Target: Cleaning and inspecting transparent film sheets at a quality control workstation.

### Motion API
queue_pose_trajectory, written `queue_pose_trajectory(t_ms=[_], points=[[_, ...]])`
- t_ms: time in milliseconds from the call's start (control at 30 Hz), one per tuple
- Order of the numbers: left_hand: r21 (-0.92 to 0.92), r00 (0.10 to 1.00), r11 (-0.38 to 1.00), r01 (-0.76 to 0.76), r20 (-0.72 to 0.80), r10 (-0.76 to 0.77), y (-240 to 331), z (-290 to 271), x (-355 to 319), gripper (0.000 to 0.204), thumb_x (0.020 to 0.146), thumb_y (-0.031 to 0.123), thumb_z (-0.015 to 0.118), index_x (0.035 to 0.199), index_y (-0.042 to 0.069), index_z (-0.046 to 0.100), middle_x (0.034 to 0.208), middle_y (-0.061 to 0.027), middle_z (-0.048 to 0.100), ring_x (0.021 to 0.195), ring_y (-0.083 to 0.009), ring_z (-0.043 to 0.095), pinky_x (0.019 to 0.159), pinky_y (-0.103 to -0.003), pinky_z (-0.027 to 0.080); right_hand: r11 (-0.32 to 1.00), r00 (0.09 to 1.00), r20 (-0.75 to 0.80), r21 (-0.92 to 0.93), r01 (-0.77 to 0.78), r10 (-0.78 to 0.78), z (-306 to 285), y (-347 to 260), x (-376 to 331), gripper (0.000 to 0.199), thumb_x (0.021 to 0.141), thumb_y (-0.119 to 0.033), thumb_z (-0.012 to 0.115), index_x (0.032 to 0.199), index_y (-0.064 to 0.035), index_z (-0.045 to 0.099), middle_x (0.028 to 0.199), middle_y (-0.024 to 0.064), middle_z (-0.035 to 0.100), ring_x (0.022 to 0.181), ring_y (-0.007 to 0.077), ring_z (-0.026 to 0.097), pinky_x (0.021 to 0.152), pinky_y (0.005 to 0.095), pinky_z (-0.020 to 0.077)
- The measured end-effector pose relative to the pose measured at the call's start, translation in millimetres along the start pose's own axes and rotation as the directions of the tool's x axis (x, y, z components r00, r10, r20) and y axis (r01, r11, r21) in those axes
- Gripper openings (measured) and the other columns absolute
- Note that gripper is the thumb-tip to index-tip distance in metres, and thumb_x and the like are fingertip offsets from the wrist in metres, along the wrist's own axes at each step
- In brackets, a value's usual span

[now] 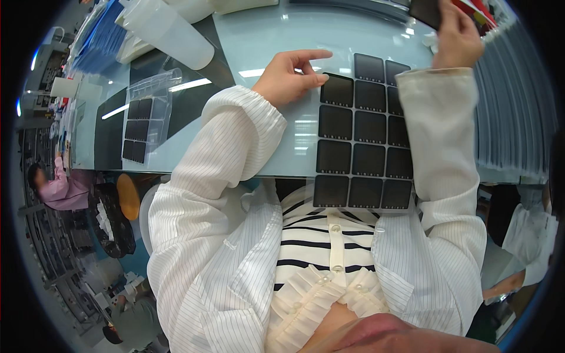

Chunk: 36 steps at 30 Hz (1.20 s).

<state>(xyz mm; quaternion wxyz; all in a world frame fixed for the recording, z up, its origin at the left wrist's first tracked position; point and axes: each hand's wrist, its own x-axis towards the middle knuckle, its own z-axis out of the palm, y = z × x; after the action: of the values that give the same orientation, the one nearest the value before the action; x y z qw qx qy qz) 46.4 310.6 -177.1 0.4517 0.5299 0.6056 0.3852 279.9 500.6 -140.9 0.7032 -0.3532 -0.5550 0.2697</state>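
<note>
A clear plastic tray [351,140] lies in front of me, its near end over the table edge. It carries several dark, square, glossy panels [336,123] in rows. My left hand [291,75] is at the tray's far left corner, index finger stretched out and thumb apart from it. The thumb tip is at the upper left corner of one panel [337,91]; whether it touches cannot be made out. At the far right, my right hand [459,38] grips another dark panel [425,12], partly cut off by the picture's edge. My right sleeve covers part of the tray's right side.
A tall stack of clear trays [509,106] stands along the right. At the left lies another clear tray [168,97] with several dark panels [137,130]. A translucent plastic container [170,35] and a blue stack [103,47] stand far left. Other people [65,188] are beyond the table.
</note>
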Motion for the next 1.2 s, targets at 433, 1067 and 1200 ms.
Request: queue_pose_trajectory(t_ms=[433, 1067, 1200], points=[[0.724, 0.833, 0.688, -0.042, -0.355, 0.424, -18.3, -13.8, -13.6, 0.073, 0.075, 0.031, 0.079, 0.137, 0.010, 0.047, 0.099, -0.0124, 0.061, 0.091, -0.0274, 0.060, 0.080, -0.037, 0.051, 0.855, 0.720, 0.578, 0.073, -0.513, 0.383, 29.9, -30.1, -89.9, 0.019, 0.088, -0.017, 0.070, 0.097, -0.0001, 0.068, 0.068, 0.0040, 0.062, 0.055, 0.0114, 0.057, 0.049, 0.0239, 0.0455], [0.117, -0.318, 0.948, -0.297, -0.948, 0.017, -98.5, -134.9, -266.1, 0.026, 0.092, 0.019, 0.063, 0.071, 0.004, 0.057, 0.060, -0.0027, 0.056, 0.049, -0.0086, 0.047, 0.047, -0.021, 0.036, 0.899, 0.311, 0.935, -0.020, -0.438, 0.172, 31.7, -23.3, -135.6, 0.024, 0.096, -0.021, 0.060, 0.108, -0.0006, 0.066, 0.087, 0.0075, 0.066, 0.062, 0.0092, 0.058, 0.054, 0.0203, 0.0460], [-0.268, -0.539, 0.962, -0.045, -0.805, -0.249, -168.8, -139.6, -300.1, 0.028, 0.094, 0.024, 0.061, 0.074, 0.003, 0.062, 0.065, -0.0038, 0.061, 0.048, -0.0083, 0.047, 0.043, -0.022, 0.038, 0.905, 0.351, 0.919, -0.016, -0.426, 0.181, 29.7, -10.9, -132.3, 0.026, 0.096, -0.023, 0.060, 0.108, -0.0004, 0.066, 0.086, 0.0076, 0.066, 0.060, 0.0096, 0.057, 0.053, 0.0212, 0.0454]])
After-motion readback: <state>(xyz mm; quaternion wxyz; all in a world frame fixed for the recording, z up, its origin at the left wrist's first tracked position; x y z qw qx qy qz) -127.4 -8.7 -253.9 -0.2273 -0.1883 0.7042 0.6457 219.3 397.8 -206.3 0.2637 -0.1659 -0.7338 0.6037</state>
